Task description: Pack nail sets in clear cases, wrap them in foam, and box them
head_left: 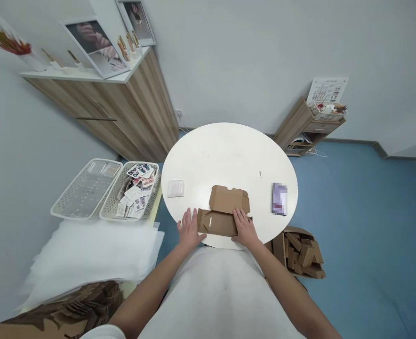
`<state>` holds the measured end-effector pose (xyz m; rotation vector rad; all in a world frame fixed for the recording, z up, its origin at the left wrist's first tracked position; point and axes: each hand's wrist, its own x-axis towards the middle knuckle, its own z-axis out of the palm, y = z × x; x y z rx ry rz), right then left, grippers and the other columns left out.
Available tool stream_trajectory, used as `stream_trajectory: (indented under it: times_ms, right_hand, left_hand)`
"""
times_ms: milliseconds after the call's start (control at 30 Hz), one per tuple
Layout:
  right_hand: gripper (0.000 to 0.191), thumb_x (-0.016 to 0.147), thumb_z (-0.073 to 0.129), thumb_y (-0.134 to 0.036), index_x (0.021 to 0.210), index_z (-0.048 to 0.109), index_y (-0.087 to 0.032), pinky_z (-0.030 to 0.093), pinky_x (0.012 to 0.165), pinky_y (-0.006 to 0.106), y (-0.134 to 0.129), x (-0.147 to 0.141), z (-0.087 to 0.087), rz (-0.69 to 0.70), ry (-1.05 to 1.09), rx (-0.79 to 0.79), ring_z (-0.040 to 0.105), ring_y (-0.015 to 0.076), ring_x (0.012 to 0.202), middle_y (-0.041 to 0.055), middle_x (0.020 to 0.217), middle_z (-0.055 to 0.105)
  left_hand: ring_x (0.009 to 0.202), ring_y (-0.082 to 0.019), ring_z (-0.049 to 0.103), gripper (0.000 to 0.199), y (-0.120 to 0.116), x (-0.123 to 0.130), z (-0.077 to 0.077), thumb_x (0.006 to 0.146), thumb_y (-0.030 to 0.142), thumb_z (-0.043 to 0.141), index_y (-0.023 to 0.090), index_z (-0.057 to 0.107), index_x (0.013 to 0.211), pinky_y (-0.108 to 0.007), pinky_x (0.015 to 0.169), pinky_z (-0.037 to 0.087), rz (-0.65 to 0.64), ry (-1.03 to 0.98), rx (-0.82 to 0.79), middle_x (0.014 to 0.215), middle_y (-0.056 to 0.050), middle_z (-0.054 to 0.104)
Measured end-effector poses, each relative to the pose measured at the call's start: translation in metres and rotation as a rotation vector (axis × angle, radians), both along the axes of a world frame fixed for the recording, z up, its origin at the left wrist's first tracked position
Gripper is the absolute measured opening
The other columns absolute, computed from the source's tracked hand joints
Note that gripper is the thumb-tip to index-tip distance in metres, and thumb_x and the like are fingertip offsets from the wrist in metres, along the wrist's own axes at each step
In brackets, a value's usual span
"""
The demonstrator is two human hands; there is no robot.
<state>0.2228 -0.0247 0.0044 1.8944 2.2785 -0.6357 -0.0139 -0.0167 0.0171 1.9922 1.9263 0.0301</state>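
Observation:
A brown cardboard mailer box [224, 223] lies unfolded on the white round table [229, 155], close to my body. Its lid flap [228, 199], with a small notch in the far edge, extends away from me. A short white strip [210, 221] shows on the base panel. At the left end, my left hand [189, 231] rests with fingers spread and the thumb by the near edge. My right hand [245, 229] grips the right end, its fingers over the panel and its thumb at the near edge.
On the table are a small clear packet [176, 188] at left and a blurred purple package [279, 199] at right. White baskets [104, 215] and white sheets [95, 249] lie left, above stacked cardboard [77, 310]. A carton of folded cardboard [304, 252] stands on the floor right.

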Motion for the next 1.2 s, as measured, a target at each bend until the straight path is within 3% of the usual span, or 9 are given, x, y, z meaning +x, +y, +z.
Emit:
stream_trajectory:
  times_ms: [133,300,467,633,800,900,1000,1200]
  right_hand:
    - [0.107,0.056,0.068,-0.026,0.139,0.001,-0.018,0.025,0.100,0.041,0.002,-0.007,-0.003,-0.018,0.027,0.024,0.005,0.0256,0.134,0.0101,0.147,0.007]
    - [0.106,0.056,0.067,-0.026,0.139,0.001,-0.015,0.025,0.101,0.040,-0.007,-0.018,-0.006,-0.031,0.065,0.043,0.004,0.0256,0.134,0.0108,0.147,0.010]
    - [0.111,0.053,0.069,-0.027,0.139,0.000,-0.016,0.024,0.101,0.041,-0.012,-0.024,-0.007,-0.039,0.095,0.034,0.005,0.0262,0.134,0.0108,0.147,0.009]
    - [0.114,0.052,0.071,-0.029,0.139,0.000,-0.016,0.024,0.102,0.040,-0.013,-0.028,-0.008,-0.066,0.108,0.023,0.004,0.0259,0.134,0.0103,0.147,0.007]
    - [0.109,0.054,0.069,-0.024,0.139,0.001,-0.016,0.024,0.102,0.039,-0.014,-0.034,-0.006,-0.082,0.103,0.023,0.004,0.0253,0.134,0.0103,0.147,0.007]
    - [0.112,0.052,0.071,-0.024,0.139,0.001,-0.014,0.023,0.103,0.038,-0.014,-0.035,-0.006,-0.082,0.098,0.012,0.003,0.0251,0.134,0.0109,0.147,0.006]
    - [0.118,0.050,0.074,-0.028,0.139,-0.001,-0.014,0.020,0.105,0.038,-0.012,-0.033,-0.004,-0.044,0.099,-0.025,0.000,0.0259,0.134,0.0116,0.147,0.003]
    - [0.128,0.044,0.078,-0.032,0.139,-0.006,-0.012,0.012,0.107,0.038,-0.009,-0.025,0.004,0.075,0.107,-0.134,-0.008,0.0273,0.134,0.0123,0.147,-0.007]
  left_hand:
    - [0.114,-0.024,0.046,0.065,-0.008,-0.027,-0.017,0.070,0.026,0.057,0.013,0.032,0.130,-0.037,0.092,0.038,0.090,-0.318,-0.088,0.125,-0.014,0.049]
    - [0.093,-0.019,0.060,0.051,-0.005,-0.019,-0.020,0.072,0.019,0.054,0.015,0.042,0.121,-0.030,0.077,0.047,0.218,-0.575,-0.160,0.107,-0.010,0.061]
    - [0.089,-0.019,0.061,0.040,0.001,-0.013,-0.015,0.069,0.016,0.056,0.016,0.052,0.109,-0.029,0.072,0.047,0.284,-0.547,-0.162,0.100,-0.008,0.064]
    - [0.083,-0.017,0.062,0.038,-0.001,-0.013,-0.013,0.070,0.021,0.055,0.014,0.054,0.108,-0.027,0.071,0.047,0.221,-0.518,-0.142,0.099,-0.009,0.063]
    - [0.085,-0.016,0.060,0.045,-0.010,-0.001,-0.005,0.066,0.027,0.062,0.014,0.053,0.108,-0.026,0.074,0.046,0.074,-0.525,-0.131,0.104,-0.009,0.059]
    - [0.085,-0.017,0.059,0.048,-0.008,0.003,-0.001,0.069,0.036,0.059,0.015,0.051,0.111,-0.027,0.073,0.046,0.083,-0.517,-0.150,0.106,-0.010,0.058]
    - [0.080,-0.016,0.059,0.036,-0.001,0.004,-0.002,0.078,0.035,0.048,0.015,0.054,0.107,-0.026,0.069,0.045,0.098,-0.476,-0.190,0.099,-0.009,0.061]
    - [0.074,-0.015,0.058,0.027,0.008,0.001,-0.011,0.077,0.030,0.049,0.015,0.056,0.098,-0.024,0.062,0.041,0.084,-0.429,-0.236,0.083,-0.005,0.062]
